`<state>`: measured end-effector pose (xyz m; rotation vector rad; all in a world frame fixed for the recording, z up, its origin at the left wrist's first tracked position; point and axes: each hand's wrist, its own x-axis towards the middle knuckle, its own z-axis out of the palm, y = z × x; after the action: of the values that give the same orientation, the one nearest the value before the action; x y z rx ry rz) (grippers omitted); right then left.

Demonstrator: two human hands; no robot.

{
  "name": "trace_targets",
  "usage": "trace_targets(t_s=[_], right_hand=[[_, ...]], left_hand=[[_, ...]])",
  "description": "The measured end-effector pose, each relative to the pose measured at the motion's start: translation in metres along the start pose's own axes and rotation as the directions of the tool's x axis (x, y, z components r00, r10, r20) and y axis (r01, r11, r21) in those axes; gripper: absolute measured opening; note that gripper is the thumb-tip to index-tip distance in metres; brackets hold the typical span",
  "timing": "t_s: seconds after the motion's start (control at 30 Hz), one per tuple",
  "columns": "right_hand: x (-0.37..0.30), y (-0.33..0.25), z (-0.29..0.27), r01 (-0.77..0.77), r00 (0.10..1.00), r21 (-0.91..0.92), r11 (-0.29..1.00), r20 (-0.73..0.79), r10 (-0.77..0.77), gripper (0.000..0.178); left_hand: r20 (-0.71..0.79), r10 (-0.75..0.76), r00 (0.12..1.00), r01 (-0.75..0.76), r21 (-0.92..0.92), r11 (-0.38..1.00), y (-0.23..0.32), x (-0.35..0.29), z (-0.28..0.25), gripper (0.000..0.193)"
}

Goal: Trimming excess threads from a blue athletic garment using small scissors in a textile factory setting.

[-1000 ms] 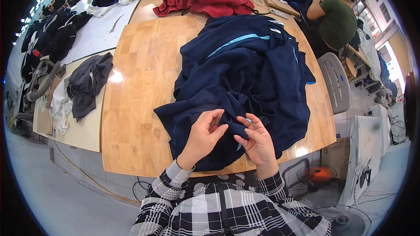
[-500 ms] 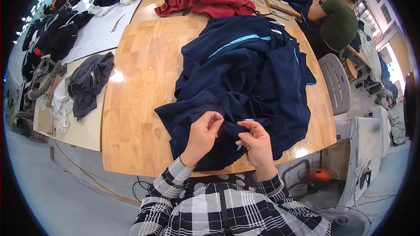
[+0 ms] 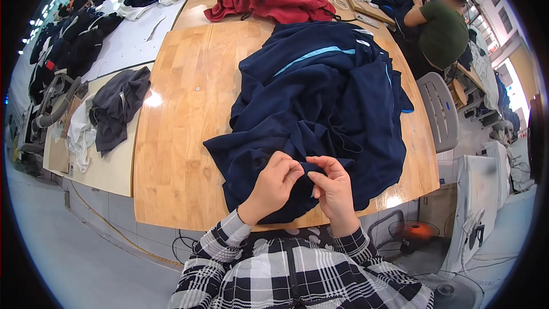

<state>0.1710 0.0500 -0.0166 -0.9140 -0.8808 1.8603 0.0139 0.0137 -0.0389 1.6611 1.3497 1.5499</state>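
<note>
Navy garment point(image 3: 286, 94) — right hand point(image 3: 335, 193) pinching its near end, left hand point(image 3: 272, 187) beside it, fingertips together, can't tell on what — loose pinch and it could slip.

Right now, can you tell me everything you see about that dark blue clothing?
The dark blue clothing looks like soft, matte cloth. It lies rumpled in many folds on the wooden table, reaching close to the table's near edge. A light-blue stripe crosses its far part, a thinner blue line runs down its right side, and small white patches show near its far end. The right hand seems to pinch a fold; the left hand meets it there, but I cannot tell what it holds.
</note>
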Motion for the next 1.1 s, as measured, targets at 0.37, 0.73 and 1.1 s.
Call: trace_targets(t_s=[0.37, 0.73, 1.1], right_hand=[[0.002, 0.011, -0.001, 0.105, 0.993, -0.023, 0.994, 0.048, -0.104, 0.021], [0.005, 0.014, -0.001, 0.397, 0.914, -0.551, 0.734, 0.162, -0.373, 0.011], [0.014, 0.016, -0.014, 0.057, 0.998, -0.068, 0.996, -0.020, -0.058, 0.013]], left_hand=[[0.288, -0.507, 0.812, 0.576, -0.532, 0.621, 0.006, 0.004, -0.010, 0.009], [0.000, -0.076, 0.997, 0.076, 0.015, 0.997, 0.012, 0.008, -0.001, 0.007], [0.109, -0.200, 0.974, 0.176, 0.199, 0.964, 0.020, 0.006, -0.023, 0.039]])
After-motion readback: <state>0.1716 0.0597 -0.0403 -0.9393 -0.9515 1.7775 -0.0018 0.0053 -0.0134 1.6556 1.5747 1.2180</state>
